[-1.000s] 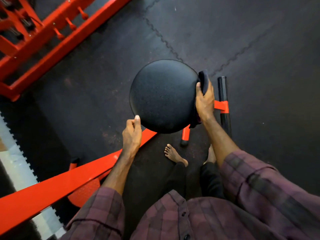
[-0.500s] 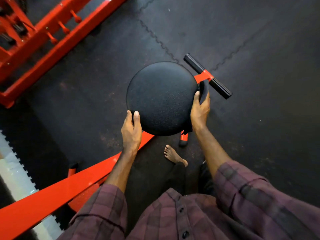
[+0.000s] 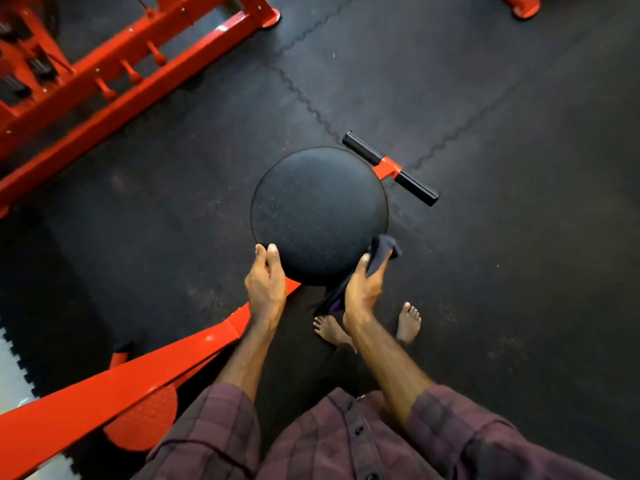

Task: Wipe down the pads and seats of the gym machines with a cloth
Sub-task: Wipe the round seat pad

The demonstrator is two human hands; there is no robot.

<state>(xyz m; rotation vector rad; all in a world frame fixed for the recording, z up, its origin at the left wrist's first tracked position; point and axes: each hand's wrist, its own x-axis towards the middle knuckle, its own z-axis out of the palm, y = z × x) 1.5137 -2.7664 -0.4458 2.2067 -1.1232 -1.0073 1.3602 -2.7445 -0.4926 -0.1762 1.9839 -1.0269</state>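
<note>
A round black padded seat (image 3: 318, 213) on a red machine frame fills the middle of the view. My left hand (image 3: 266, 284) rests on its near left edge, thumb and fingertips touching the rim. My right hand (image 3: 365, 287) grips a dark cloth (image 3: 382, 252) and presses it against the seat's near right rim. Part of the cloth hangs below the hand, under the seat's edge.
A red beam (image 3: 104, 393) runs from the seat toward the lower left, with a round red footplate (image 3: 142, 420) under it. A black-gripped handlebar (image 3: 391, 169) sticks out behind the seat. A red weight rack (image 3: 86, 71) stands at the upper left. My bare feet (image 3: 408, 320) stand on black rubber floor tiles.
My right hand has slid the cloth along the rim from the seat's right side round to its near right edge. My left hand has stayed on the near left edge.
</note>
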